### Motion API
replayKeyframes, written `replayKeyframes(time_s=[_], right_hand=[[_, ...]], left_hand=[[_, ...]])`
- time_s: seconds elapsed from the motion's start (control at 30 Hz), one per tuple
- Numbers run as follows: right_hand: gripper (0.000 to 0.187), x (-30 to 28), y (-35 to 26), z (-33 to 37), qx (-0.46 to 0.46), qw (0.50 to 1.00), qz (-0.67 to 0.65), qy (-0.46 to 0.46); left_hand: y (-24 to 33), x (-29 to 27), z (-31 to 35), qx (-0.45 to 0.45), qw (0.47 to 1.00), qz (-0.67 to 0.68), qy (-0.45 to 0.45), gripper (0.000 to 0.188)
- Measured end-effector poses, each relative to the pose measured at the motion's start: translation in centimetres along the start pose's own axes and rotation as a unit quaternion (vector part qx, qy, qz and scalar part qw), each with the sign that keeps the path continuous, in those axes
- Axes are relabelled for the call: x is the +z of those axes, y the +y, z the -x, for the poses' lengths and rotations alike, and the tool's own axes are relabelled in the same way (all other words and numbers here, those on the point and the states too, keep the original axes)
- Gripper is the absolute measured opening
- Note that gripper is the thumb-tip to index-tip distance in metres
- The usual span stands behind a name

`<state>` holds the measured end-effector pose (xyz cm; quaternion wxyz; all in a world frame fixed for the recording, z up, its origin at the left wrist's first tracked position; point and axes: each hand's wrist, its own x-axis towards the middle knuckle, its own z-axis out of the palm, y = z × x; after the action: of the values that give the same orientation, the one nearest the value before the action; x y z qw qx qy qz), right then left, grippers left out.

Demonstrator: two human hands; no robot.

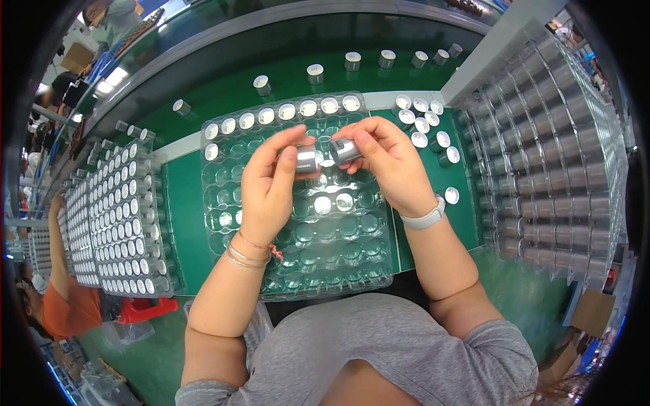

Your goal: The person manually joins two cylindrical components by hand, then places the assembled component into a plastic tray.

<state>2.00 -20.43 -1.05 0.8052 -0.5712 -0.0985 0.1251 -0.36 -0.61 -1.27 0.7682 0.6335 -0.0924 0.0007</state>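
Note:
My left hand (271,179) is closed around a grey metallic cylinder (307,160) with small print on its side. Between the fingertips of my right hand (393,166) is a second grey cylinder (344,151), tilted, with a dark slot-like mark on it. The two cylinders face each other end to end, a small gap apart. Both hands are above a clear plastic tray (298,292) of round pockets. White-topped cylinders (286,110) fill the tray's far row, and one more (211,151) sits at the left of the second row.
Several loose white-topped cylinders (421,125) stand right of the tray. Others (315,74) are spaced along the green far strip (223,88). Stacked trays of cylinders (555,162) rise at the right, and more filled trays (122,223) are at the left, near another person's arm (58,250).

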Motion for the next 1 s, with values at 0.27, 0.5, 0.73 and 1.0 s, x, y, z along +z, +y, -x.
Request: replayKeyframes(time_s=[0.27, 0.5, 0.73, 1.0], right_hand=[[0.024, 0.27, 0.1, 0.06, -0.061, 0.995, 0.071, 0.019], [0.042, 0.12, 0.48, -0.04, -0.07, 0.997, 0.027, -0.012], [0.047, 0.35, 0.6, -0.02, -0.078, 0.995, 0.051, -0.035], [0.056, 0.49, 0.36, 0.09, -0.094, 0.993, 0.066, -0.036]], left_hand=[[0.32, 0.7, -0.31, 0.062, 0.997, -0.017, 0.031, 0.068], [0.24, 0.29, -0.42, 0.035, 0.999, -0.004, 0.006, 0.073], [0.32, 0.22, -0.35, 0.023, 0.999, 0.024, -0.007, 0.068], [0.36, 0.33, -0.36, 0.022, 0.999, 0.035, -0.011, 0.067]])
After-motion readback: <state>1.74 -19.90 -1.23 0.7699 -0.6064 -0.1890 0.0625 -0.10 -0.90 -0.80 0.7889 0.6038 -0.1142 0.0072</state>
